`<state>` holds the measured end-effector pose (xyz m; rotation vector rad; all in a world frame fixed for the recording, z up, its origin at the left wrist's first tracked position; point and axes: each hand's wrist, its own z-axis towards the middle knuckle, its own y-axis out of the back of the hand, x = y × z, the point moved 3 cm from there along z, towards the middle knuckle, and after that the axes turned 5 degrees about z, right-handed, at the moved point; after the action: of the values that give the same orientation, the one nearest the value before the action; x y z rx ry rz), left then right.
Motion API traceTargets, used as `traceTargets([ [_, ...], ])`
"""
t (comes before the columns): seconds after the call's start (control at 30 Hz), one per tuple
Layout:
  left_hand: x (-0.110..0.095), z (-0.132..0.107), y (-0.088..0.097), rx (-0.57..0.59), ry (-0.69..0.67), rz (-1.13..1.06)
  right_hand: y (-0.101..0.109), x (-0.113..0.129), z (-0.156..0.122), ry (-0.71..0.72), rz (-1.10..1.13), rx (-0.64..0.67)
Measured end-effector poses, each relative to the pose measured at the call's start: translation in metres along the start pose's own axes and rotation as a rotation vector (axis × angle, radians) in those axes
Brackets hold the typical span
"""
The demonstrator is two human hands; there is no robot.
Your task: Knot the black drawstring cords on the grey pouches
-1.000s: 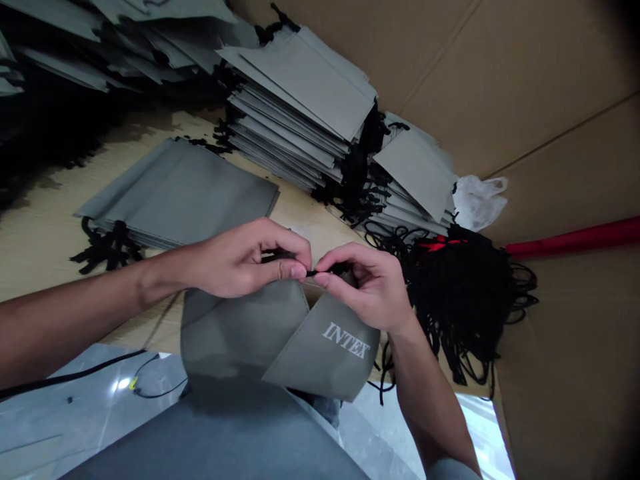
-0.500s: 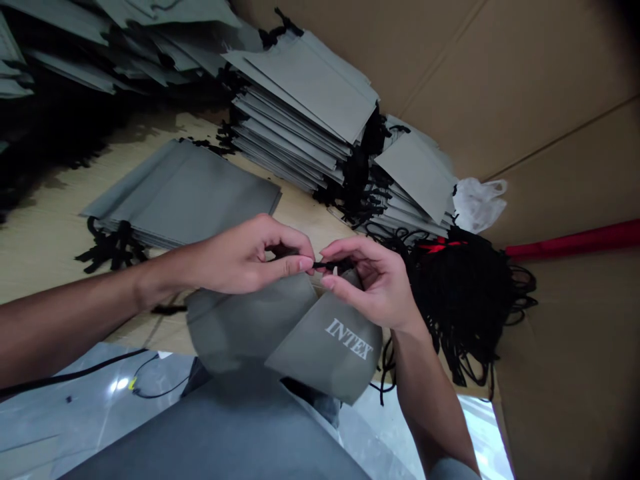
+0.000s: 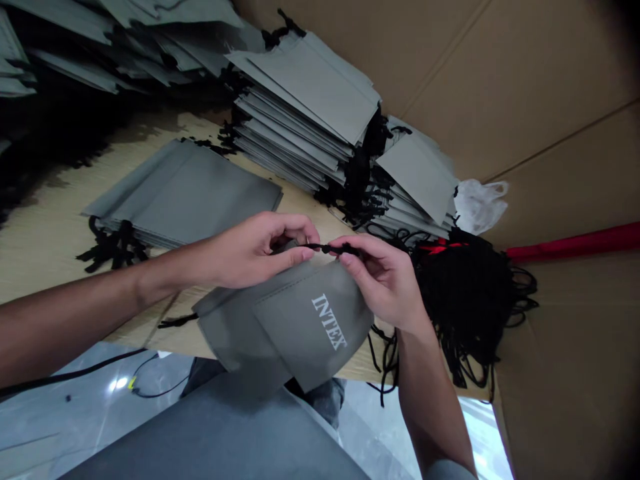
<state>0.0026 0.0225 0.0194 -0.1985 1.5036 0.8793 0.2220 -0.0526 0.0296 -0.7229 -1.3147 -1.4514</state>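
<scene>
A grey fabric bag [image 3: 295,320] printed with white "INTEX" hangs folded over the near edge of the wooden table [image 3: 45,247]. A thin black cord [image 3: 325,249] runs along its top edge. My left hand [image 3: 250,250] pinches the cord's left part between thumb and fingers. My right hand [image 3: 383,277] pinches the cord's right end, fingers curled. The two hands are a few centimetres apart, just above the bag.
A flat pile of grey bags [image 3: 185,193] lies to the left, taller stacks [image 3: 305,113] behind and to the right [image 3: 415,180]. A heap of loose black cords [image 3: 470,293] sits beside my right hand. Cardboard walls [image 3: 525,87] close the right side; a red bar [image 3: 575,243] crosses it.
My hands have risen slightly and drawn apart, stretching the cord between them. The bag has swung so its printed panel turns more upright and lies higher on the table edge.
</scene>
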Motion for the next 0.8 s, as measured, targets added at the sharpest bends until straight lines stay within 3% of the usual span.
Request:
traceTargets([
  [0.13, 0.004, 0.000, 0.001, -0.076, -0.026, 0.059, 0.000, 0.005, 0.002, 0.089, -0.189, 0.021],
  [0.3, 0.007, -0.003, 0.001, -0.157, -0.074, 0.145, -0.003, 0.008, 0.001, 0.119, -0.213, 0.030],
  [0.43, 0.004, -0.003, 0.002, -0.179, -0.085, 0.203, -0.007, 0.006, -0.003, 0.083, -0.186, 0.036],
  [0.53, 0.003, -0.001, 0.004, -0.198, -0.031, 0.149, -0.007, 0.002, -0.006, 0.026, -0.144, -0.053],
  [0.73, 0.007, 0.004, 0.005, -0.218, 0.032, -0.084, -0.010, 0.013, -0.004, 0.288, -0.352, -0.060],
  [0.8, 0.009, 0.004, 0.004, -0.196, 0.061, -0.118, -0.012, 0.014, -0.005, 0.303, -0.359, -0.088],
])
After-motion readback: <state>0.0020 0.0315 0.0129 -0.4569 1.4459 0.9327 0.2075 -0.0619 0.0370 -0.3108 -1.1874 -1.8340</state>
